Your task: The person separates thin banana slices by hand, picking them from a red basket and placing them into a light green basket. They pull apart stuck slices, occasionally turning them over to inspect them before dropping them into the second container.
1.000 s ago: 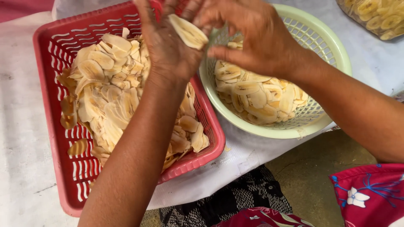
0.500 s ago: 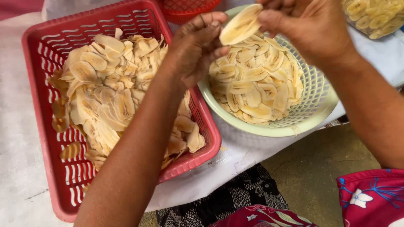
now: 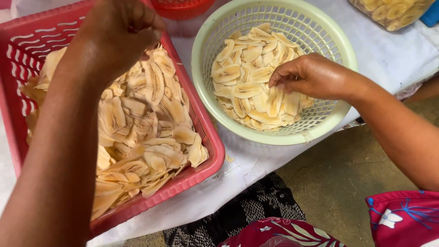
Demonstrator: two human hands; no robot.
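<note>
My left hand point(image 3: 120, 33) hovers over the far side of a red plastic basket point(image 3: 214, 153) heaped with pale, thin banana slices point(image 3: 146, 132). Its fingers are curled downward, and its underside is hidden. My right hand point(image 3: 307, 75) reaches into a round light-green basket point(image 3: 274, 138) on the right. Its fingertips are pinched on a long banana slice point(image 3: 274, 101) lying on top of the slices point(image 3: 244, 64) spread there.
Both baskets sit on a white cloth-covered table point(image 3: 393, 55). A small red basket point(image 3: 183, 7) stands behind them, and a clear container of yellow banana pieces point(image 3: 393, 10) is at the back right. Bare floor point(image 3: 347, 169) and my patterned clothing point(image 3: 274, 228) lie below the table edge.
The hands were together above the baskets with a slice between them. The right hand has carried that slice down into the green basket; the left hand has moved back over the red basket.
</note>
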